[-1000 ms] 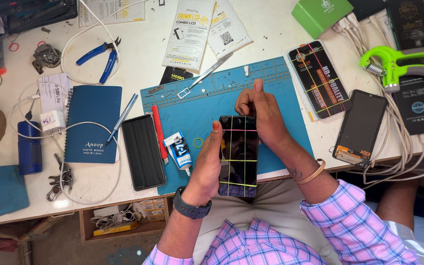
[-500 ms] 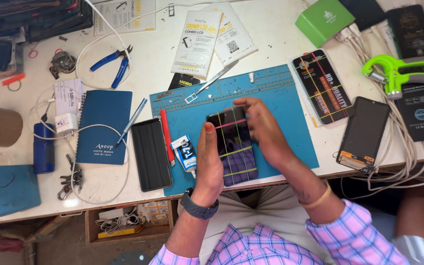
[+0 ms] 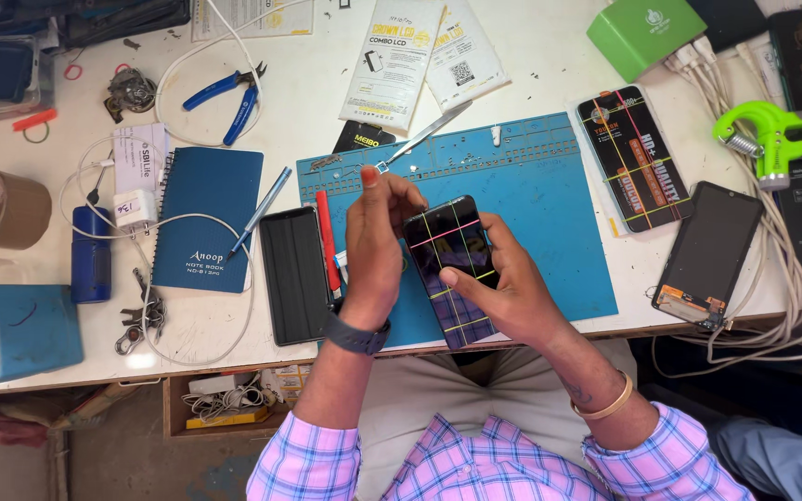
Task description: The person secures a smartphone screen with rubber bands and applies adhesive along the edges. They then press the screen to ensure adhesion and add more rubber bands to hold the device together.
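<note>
Head view: both hands on a dark phone screen panel (image 3: 452, 269) with yellow and pink grid lines, held over the blue work mat (image 3: 549, 195) near the table's front edge. Left hand (image 3: 375, 237) wraps the panel's left edge, fingers curled shut around it, index raised. Right hand (image 3: 503, 288) cups the right side from below, thumb pressed on the glass. Red pen (image 3: 326, 239) and a black phone (image 3: 295, 274) lie just left of the left hand. Tweezers (image 3: 424, 134) at the mat's top edge.
</note>
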